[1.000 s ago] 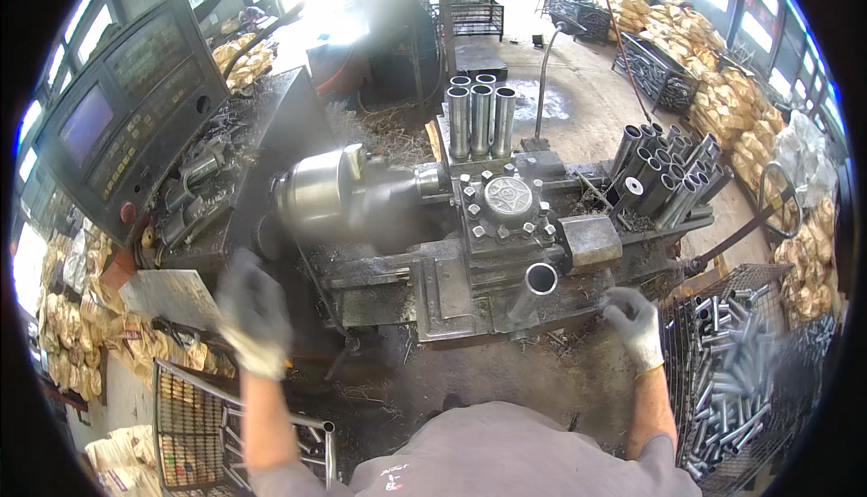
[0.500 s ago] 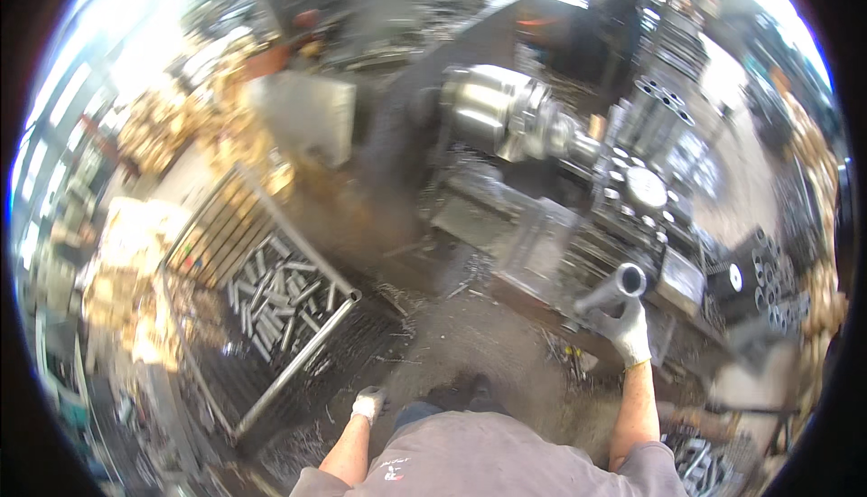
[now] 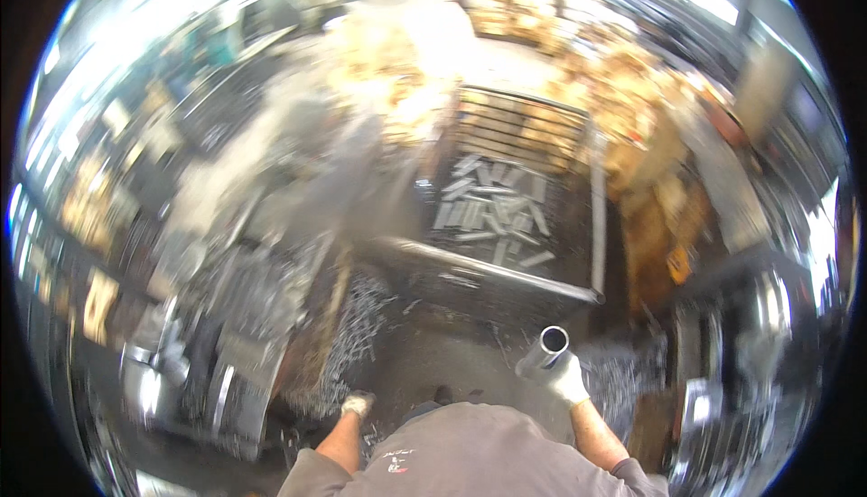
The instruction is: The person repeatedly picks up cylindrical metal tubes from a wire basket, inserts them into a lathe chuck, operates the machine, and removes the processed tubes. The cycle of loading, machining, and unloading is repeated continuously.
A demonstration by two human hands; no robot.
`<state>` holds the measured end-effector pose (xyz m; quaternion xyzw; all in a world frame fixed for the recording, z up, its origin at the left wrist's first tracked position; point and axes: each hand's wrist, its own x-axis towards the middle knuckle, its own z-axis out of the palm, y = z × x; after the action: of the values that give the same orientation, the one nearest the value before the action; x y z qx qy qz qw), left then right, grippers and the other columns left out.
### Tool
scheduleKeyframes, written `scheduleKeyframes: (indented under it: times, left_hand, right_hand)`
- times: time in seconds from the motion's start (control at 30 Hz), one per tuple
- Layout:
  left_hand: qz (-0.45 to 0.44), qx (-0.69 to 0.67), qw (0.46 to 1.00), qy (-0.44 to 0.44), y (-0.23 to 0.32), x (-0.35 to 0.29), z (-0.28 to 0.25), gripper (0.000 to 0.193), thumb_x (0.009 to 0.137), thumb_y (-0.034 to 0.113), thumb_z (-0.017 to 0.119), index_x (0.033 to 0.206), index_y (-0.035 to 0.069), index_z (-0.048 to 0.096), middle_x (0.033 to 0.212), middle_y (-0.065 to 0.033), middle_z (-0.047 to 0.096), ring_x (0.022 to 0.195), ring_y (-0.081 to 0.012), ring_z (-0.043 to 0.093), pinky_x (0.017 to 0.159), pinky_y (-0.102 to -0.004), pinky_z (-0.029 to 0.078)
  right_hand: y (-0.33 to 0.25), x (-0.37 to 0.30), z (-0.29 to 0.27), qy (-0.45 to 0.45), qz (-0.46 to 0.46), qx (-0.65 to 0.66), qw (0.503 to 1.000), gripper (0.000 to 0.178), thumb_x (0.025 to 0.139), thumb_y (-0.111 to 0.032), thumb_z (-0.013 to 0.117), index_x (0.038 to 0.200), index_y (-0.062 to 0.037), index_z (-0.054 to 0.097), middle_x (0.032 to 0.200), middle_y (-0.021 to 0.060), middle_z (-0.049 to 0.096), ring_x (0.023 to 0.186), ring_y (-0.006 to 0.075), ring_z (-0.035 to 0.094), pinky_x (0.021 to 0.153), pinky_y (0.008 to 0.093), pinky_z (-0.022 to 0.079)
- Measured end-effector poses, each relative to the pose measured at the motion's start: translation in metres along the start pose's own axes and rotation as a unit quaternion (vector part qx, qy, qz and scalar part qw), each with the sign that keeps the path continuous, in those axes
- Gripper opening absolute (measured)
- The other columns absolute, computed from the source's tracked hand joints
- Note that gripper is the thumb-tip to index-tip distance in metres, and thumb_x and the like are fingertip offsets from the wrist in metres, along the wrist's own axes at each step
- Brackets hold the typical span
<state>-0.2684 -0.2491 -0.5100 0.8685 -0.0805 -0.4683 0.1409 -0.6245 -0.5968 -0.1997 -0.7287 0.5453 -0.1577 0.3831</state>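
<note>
A short grey metal pipe (image 3: 545, 349) is in my right hand (image 3: 569, 381), which wears a white work glove. Its open round end tilts up toward me, and the gloved fingers wrap its side. Just beyond it is the near side of a metal-framed crate (image 3: 599, 217), where several short metal pipes (image 3: 492, 203) lie in a loose heap. My left hand (image 3: 358, 404), also gloved, hangs low by my left side, apart from the crate. Blur and its small size hide how its fingers are held.
Metal shavings (image 3: 357, 325) are strewn on the floor at the left, with more shavings (image 3: 623, 375) at the right. Dark machinery (image 3: 741, 352) stands close on my right. Metal equipment (image 3: 149, 379) is at the far left. Yellowish stacks (image 3: 388, 68) appear behind the crate.
My view has swung left, away from the lathe, so the crate now lies ahead. The pipe has come along in my right hand. My left hand still hangs low.
</note>
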Motion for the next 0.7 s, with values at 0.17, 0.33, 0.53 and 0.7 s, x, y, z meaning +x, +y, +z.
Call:
scheduleKeyframes:
  times: [0.17,0.33,0.53,0.7]
  left_hand:
    - [-0.094,-0.094,0.976,0.171,-0.159,-0.021,-0.031,0.049,0.100,0.041,0.056,0.127,0.005,0.075,0.130,-0.0213,0.075,0.121,-0.0394,0.071,0.101,-0.0475,0.056]
    - [-0.226,-0.575,0.742,0.262,-0.187,-0.132,0.025,0.049,0.102,0.041,0.059,0.133,0.004,0.071,0.122,-0.0143,0.076,0.099,-0.0314,0.073,0.086,-0.0479,0.058]
    - [-0.282,-0.788,0.207,0.506,-0.205,-0.184,0.107,0.065,0.109,0.048,0.051,0.146,-0.004,0.058,0.143,-0.0253,0.066,0.121,-0.0376,0.070,0.100,-0.0484,0.057]
    - [-0.590,-0.387,0.255,0.661,-0.171,-0.260,0.052,0.073,0.111,0.054,0.049,0.149,-0.009,0.054,0.148,-0.0336,0.059,0.136,-0.0456,0.059,0.118,-0.0466,0.047]
  right_hand:
    - [-0.141,0.028,0.102,-0.262,-0.231,-0.033,0.937,0.032,0.090,-0.037,0.080,0.100,-0.0071,0.075,0.088,0.0189,0.077,0.083,0.0286,0.080,0.076,0.0402,0.062]
    - [-0.261,0.050,0.192,-0.443,-0.412,-0.016,0.796,0.034,0.088,-0.033,0.083,0.108,-0.0079,0.073,0.099,0.0182,0.077,0.092,0.0342,0.078,0.082,0.0420,0.062]
    - [-0.363,0.074,0.323,-0.463,-0.501,0.036,0.730,0.047,0.080,-0.037,0.087,0.112,-0.0059,0.073,0.096,0.0205,0.077,0.093,0.0388,0.077,0.080,0.0448,0.061]
    - [-0.397,0.095,0.373,-0.534,-0.502,-0.084,0.675,0.068,0.079,-0.038,0.086,0.137,-0.0099,0.063,0.110,0.0213,0.077,0.101,0.0423,0.075,0.085,0.0484,0.062]
